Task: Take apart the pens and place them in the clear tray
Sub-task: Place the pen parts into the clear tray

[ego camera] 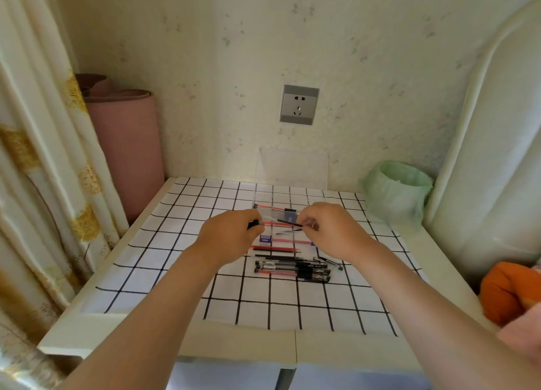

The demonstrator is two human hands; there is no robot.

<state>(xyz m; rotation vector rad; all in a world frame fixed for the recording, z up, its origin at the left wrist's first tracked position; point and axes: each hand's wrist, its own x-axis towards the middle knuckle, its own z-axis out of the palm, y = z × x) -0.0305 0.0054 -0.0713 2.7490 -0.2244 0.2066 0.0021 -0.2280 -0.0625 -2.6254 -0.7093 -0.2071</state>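
My left hand (231,234) grips one end of a pen barrel (276,214) above the table's middle. My right hand (330,228) pinches a thin black refill (289,223) at its right end. Both hands hover over the clear tray (292,196), which lies on the checked cloth and holds red and black pen parts (272,207). Nearer to me, several whole pens (292,268) with black grips and loose red refills (275,247) lie in a row.
A clear lid (292,167) leans on the wall behind the tray. A green-bagged bin (398,190) stands at the table's back right corner. A pink roll (126,143) and curtain are to the left; an orange cloth (509,290) is at the right.
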